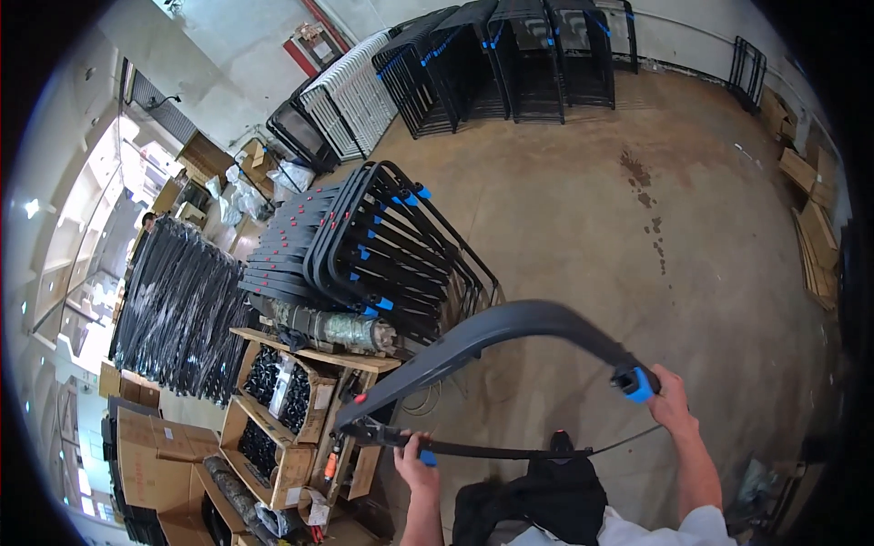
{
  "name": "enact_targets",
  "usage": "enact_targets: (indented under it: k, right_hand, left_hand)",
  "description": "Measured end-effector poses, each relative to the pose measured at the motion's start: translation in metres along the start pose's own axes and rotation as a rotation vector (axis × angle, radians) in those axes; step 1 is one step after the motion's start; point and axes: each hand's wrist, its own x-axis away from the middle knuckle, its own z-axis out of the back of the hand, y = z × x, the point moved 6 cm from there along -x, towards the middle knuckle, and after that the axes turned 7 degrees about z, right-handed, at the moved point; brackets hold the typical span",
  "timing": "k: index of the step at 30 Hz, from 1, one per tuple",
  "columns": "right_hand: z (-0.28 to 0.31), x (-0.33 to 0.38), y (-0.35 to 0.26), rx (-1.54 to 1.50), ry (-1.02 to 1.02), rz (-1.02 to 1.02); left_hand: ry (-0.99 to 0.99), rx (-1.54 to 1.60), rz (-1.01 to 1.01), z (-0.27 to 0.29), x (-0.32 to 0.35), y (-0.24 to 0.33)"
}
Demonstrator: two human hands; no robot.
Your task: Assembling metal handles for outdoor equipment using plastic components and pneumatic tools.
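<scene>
Both my hands hold a black curved tubular frame (510,323) in front of my body. It arches up and away from me, with a red button (360,398) near its left corner. My left hand (417,464) is closed around its lower left part, beside a blue clip (428,458). The right end is gripped by my right hand (674,400), next to another blue clip (641,384). From the left side a thin dark bar (510,450) runs across toward the right, above my dark-clad legs.
On my left is a wooden bench (364,362) with cartons of small black parts (264,378) and an orange-handled tool (331,466). Beyond it stand stacked black frames (364,237) with blue clips and a wrapped stack (177,309). More frames (519,64) line the back wall; flattened cartons (818,241) lean at right.
</scene>
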Motion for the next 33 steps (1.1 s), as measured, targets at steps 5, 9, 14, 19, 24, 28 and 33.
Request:
enact_targets:
  k: [5, 9, 14, 19, 24, 28, 33]
  right_hand:
    - [0.039, -0.032, 0.066, 0.005, 0.161, -0.056]
    - [0.057, -0.070, 0.079, 0.041, 0.199, -0.102]
    - [0.049, -0.146, 0.078, -0.004, 0.264, -0.212]
    - [-0.007, -0.241, 0.100, 0.071, 0.243, -0.095]
    - [-0.070, -0.355, 0.092, 0.176, -0.005, -0.126]
    - [-0.129, -0.438, 0.078, 0.038, -0.130, -0.063]
    - [-0.233, -0.536, 0.083, -0.105, -0.340, -0.012]
  left_hand:
    - [-0.077, -0.107, 0.070, -0.120, -0.033, -0.039]
    - [-0.188, -0.068, 0.074, -0.197, -0.076, -0.058]
    - [-0.220, -0.076, 0.034, -0.259, -0.146, -0.068]
    - [-0.175, -0.031, 0.025, -0.291, -0.221, -0.059]
    - [-0.153, -0.079, -0.120, -0.294, -0.281, -0.043]
    - [-0.041, -0.078, -0.236, -0.282, -0.287, -0.024]
    - [0.250, -0.199, -0.313, -0.229, -0.281, -0.031]
